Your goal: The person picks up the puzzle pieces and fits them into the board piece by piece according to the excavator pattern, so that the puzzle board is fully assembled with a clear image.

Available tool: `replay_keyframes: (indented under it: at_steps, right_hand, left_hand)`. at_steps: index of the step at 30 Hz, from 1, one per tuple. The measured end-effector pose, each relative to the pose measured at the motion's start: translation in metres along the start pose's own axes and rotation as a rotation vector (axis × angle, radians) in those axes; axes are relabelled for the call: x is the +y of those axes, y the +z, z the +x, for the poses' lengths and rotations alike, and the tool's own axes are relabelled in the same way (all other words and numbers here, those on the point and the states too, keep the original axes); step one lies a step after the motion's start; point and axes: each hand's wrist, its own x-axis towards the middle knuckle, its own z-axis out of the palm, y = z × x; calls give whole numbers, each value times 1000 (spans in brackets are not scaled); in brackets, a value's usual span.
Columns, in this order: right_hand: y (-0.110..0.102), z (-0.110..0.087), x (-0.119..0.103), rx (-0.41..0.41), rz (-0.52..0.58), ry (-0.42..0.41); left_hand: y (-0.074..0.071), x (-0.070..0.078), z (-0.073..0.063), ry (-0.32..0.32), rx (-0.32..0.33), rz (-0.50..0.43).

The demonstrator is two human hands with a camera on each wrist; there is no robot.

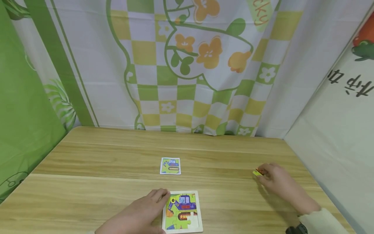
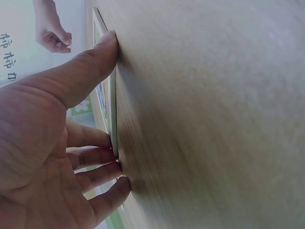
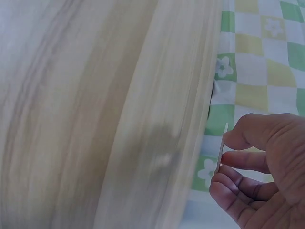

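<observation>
Here, I see two hands at a puzzle.
Left hand [image 1: 137,213] rests flat-fingered against the white-framed excavator puzzle board [image 1: 182,212]; right hand [image 1: 276,180] pinches a thin yellow-green puzzle piece [image 1: 257,173] (edge-on).

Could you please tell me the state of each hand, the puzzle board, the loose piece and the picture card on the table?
Left hand: open, fingers resting against the board's left edge.
Right hand: pinching the puzzle piece.
Puzzle piece: held in the right hand's grip, lifted off the table.
Puzzle board: flat on the table, one gap at its lower right.
Picture card: flat, face up, untouched.
</observation>
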Motion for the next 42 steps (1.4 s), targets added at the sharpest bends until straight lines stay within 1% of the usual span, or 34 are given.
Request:
replay_keyframes:
  at_steps: [4,15,17,21,23,26,31,33,38,41,42]
  right_hand:
    - [0,1,-7,-8,7,-11]
    - [8,-4,-32,-13,30,-93]
    - [10,-5,-37,1,24,-129]
    - [15,-7,-48,61,14,-253]
    - [17,-9,-53,70,3,-295]
    - [18,-11,-63,49,-2,-328]
    - [21,-15,-78,34,8,-441]
    - [22,-17,-85,19,6,-464]
    - [22,-23,-106,-95,20,-423]
    - [23,-25,-117,-134,32,-439]
    - [24,-26,-120,-135,34,-457]
  left_hand:
    - [0,0,0,1,4,6]
    - [0,1,0,-6,11,22]
    - [0,1,0,-9,15,22]
    - [0,2,1,-13,16,18]
    - [0,2,1,-13,15,14]
    - [0,1,1,-10,16,13]
    - [1,0,0,-5,17,12]
    - [1,0,0,-3,13,8]
    - [1,0,1,-4,6,6]
    - [1,0,0,-12,2,-6]
    - [2,0,0,-13,1,-10]
